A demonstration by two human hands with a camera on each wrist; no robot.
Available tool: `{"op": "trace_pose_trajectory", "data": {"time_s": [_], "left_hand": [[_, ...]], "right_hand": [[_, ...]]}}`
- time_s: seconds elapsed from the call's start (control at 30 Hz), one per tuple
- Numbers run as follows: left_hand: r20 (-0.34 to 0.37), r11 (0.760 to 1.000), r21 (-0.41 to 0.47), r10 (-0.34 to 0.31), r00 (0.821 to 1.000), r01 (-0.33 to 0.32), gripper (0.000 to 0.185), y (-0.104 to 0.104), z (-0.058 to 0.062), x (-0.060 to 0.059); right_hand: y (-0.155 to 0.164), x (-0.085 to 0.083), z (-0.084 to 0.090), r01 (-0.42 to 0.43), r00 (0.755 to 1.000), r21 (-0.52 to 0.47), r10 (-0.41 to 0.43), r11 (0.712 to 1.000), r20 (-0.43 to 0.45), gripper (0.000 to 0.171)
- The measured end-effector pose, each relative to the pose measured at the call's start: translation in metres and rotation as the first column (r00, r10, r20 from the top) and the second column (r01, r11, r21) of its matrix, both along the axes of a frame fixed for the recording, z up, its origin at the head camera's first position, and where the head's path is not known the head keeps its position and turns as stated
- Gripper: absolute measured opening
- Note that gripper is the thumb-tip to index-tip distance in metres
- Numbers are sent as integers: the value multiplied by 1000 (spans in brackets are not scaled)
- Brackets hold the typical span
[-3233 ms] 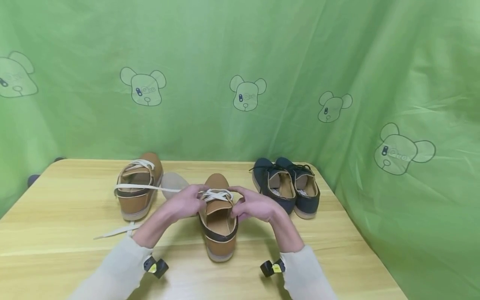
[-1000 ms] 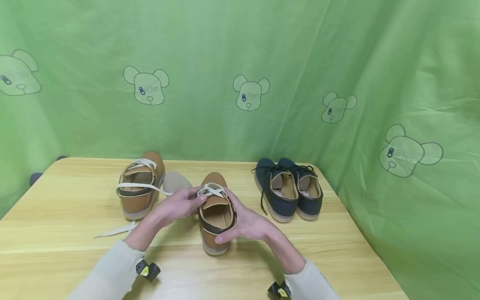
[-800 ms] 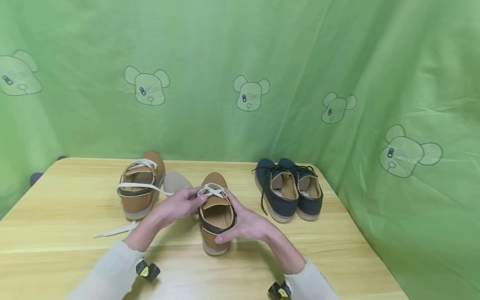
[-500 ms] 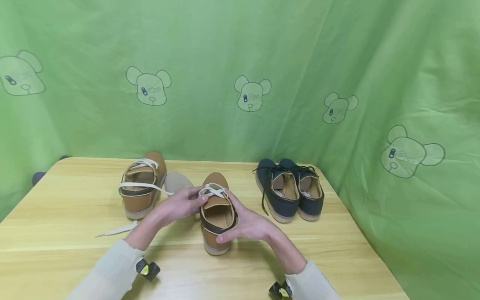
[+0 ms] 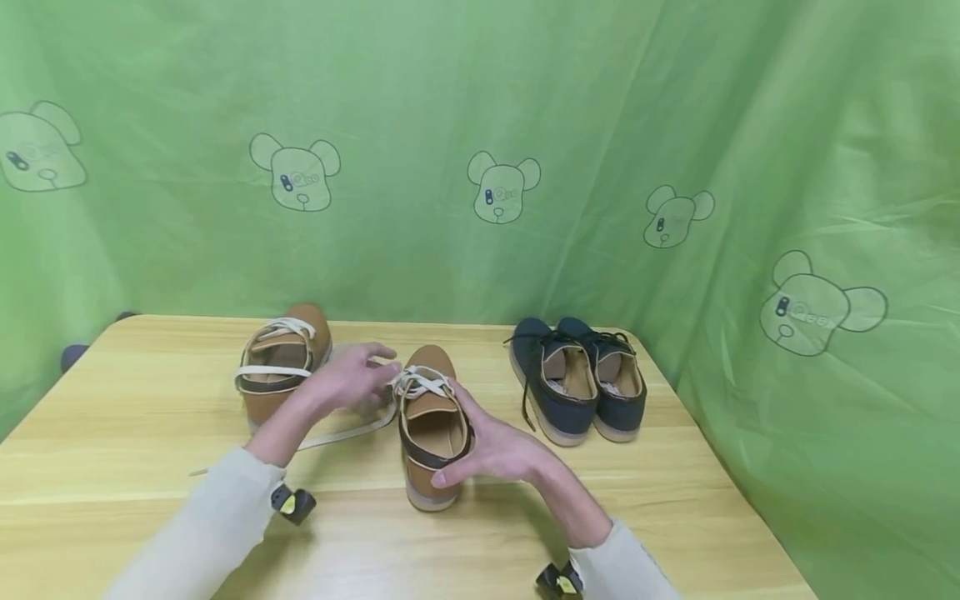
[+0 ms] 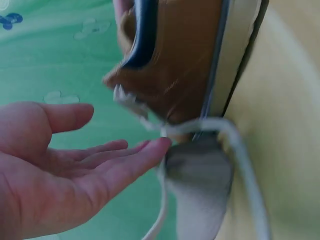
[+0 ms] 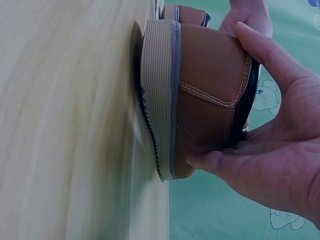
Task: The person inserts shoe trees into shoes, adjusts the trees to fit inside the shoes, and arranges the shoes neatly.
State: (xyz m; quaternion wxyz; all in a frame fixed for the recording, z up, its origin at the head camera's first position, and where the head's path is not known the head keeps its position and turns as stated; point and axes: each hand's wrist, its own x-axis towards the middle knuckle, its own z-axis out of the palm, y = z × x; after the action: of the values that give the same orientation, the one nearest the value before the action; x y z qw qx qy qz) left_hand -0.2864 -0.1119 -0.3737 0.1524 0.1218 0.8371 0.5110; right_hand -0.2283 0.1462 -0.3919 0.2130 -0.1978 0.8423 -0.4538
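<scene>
In the head view, a brown shoe (image 5: 431, 360) with white laces stands in the middle of the table, toe pointing away. My right hand (image 5: 491, 446) grips its right side and heel. The right wrist view shows the thumb and fingers spread around the shoe's heel (image 7: 207, 65). Just left of the laces is my left hand (image 5: 351, 379), fingers extended and apart from the thumb. A loose white shoelace (image 6: 245, 160) passes by its fingertips in the left wrist view, and nothing is pinched there.
A second brown shoe (image 5: 311, 321) stands at the left, a white lace across its opening. Beyond the left fingertips is a grey rounded piece (image 6: 200, 195). Two navy shoes (image 5: 562, 408) stand together at the right of the wooden table (image 5: 637, 533), before a green curtain (image 5: 405, 250).
My left hand has let go of the shoe's lace area and moved left and slightly up. The loose lace now curves down over the table. The right hand has kept its hold.
</scene>
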Motion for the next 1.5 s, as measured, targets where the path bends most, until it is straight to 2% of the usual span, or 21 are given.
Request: {"op": "trace_pose_trajectory", "data": {"time_s": [0.17,0.23,0.3,0.37,0.4,0.53,0.6,0.67,0.77,0.93,1.13,1.27,1.4,1.5], "left_hand": [[-76,992,-26,119,990,-121,42,-4,2,-14],[-151,983,-54,165,975,-175,37,-3,-1,-18],[-242,970,-94,196,950,-224,33,-2,-6,-19],[-345,951,-153,203,916,-269,33,-1,-12,-22],[-377,942,-181,198,905,-281,35,-1,-14,-22],[-421,913,-296,140,896,-281,52,0,-24,-25],[-421,901,-339,113,900,-272,58,1,-28,-25],[-437,895,-354,98,894,-271,60,2,-32,-26],[-430,905,-322,120,895,-276,61,2,-38,-27],[-338,932,-246,175,925,-266,58,-1,-42,-30],[-244,949,-203,190,951,-242,61,-2,-39,-37],[-242,946,-190,213,947,-261,67,-2,-42,-39],[-241,942,-174,241,940,-286,80,-2,-48,-35],[-214,944,-154,256,943,-291,93,-1,-53,-29]], "right_hand": [[0,1,0,23,1000,7,-24,1000,16,137],[0,2,0,30,999,11,-30,1000,21,137],[1,2,0,32,999,13,-33,999,20,136],[1,2,0,34,999,11,-34,999,22,136],[0,2,0,33,999,8,-34,999,22,136],[0,2,0,30,999,-4,-30,1000,26,136],[0,2,0,30,999,-7,-29,1000,27,136],[0,2,0,30,999,-5,-30,1000,25,136],[0,2,0,28,999,-6,-28,1000,24,136],[0,2,0,25,999,-5,-25,1000,22,136],[-1,2,0,23,1000,-4,-23,1000,12,136],[-1,3,0,26,1000,4,-26,1000,10,136],[-1,3,0,22,1000,4,-22,1000,6,136],[0,2,0,18,1000,-4,-18,1000,9,136]]}}
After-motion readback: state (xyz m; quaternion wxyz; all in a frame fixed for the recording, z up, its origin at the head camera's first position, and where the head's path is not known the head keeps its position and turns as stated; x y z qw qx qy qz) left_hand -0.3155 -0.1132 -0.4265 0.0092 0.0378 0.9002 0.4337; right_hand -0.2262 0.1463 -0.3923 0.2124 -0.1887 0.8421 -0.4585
